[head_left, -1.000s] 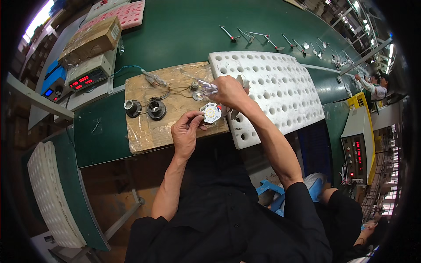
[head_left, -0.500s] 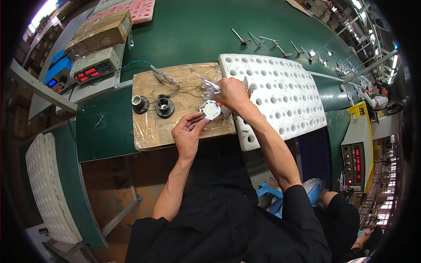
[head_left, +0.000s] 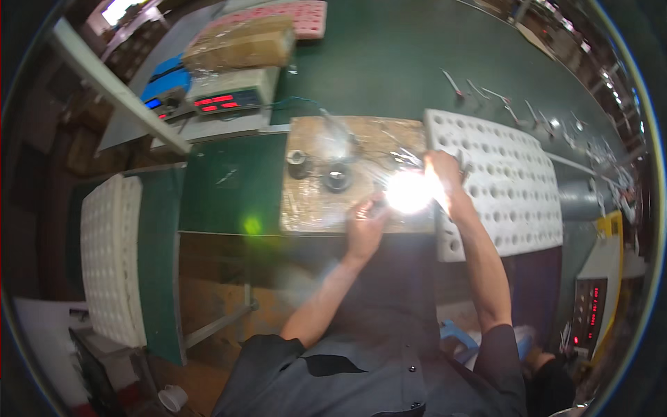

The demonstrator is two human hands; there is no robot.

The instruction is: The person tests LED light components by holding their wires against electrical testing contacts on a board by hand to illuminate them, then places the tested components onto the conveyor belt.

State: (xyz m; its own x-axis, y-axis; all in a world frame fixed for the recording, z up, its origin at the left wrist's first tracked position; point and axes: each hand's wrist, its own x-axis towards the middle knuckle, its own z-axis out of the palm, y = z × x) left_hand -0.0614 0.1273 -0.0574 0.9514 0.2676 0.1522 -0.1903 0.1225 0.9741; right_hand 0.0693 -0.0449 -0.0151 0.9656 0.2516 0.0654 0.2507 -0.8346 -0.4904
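A small LED board [head_left: 408, 193] is brightly lit, and its glare hides its outline and the fingertips near it. At the board's left edge, my left hand [head_left: 367, 228] is closed, pinching it. My right hand [head_left: 445, 178] is closed just to the right of the light. A metallic piece [head_left: 465, 165] juts out beyond its fingers, but what it belongs to is unclear. Both hands are over the near right part of a plastic-wrapped brown board [head_left: 313, 208]. On it stand a dark round socket [head_left: 338, 178] and a smaller socket [head_left: 298, 165].
A white foam tray with holes [head_left: 511, 201] lies right of the brown board. Power supply [head_left: 233, 99] with red digits stands back left under a wrapped carton [head_left: 240, 45]. Several small stemmed parts [head_left: 497, 95] lie at the far right. More foam trays [head_left: 111, 264] stand left.
The LED board has gone from unlit to glaring bright. The whole view has shifted, so the bench appears farther right. Both hands remain at the LED board.
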